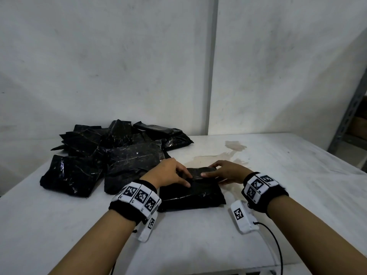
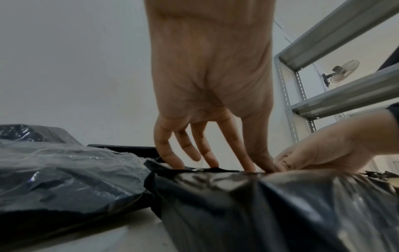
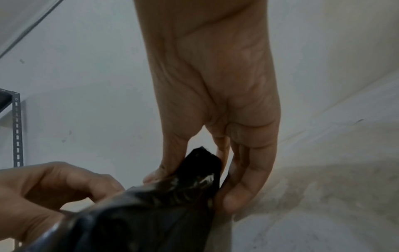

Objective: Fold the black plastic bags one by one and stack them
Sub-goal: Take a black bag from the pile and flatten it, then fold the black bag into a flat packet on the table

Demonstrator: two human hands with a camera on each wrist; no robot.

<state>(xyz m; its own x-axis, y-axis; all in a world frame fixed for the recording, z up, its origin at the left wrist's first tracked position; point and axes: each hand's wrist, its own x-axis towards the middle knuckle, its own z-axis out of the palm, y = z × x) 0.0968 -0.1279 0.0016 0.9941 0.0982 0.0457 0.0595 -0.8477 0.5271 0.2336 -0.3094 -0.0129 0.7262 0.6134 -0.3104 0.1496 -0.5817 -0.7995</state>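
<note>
Now we work on one black plastic bag [image 1: 191, 193] lying flat on the white table [image 1: 278, 175], just right of the heap of other black bags [image 1: 111, 155]. Our left hand [image 1: 168, 173] presses its spread, fairly straight fingers [image 2: 207, 153] down on the bag's far part. Our right hand [image 1: 226, 171] pinches the bag's far right corner between thumb and fingers [image 3: 248, 179]. A brownish stain [image 1: 234, 147] marks the table beyond.
</note>
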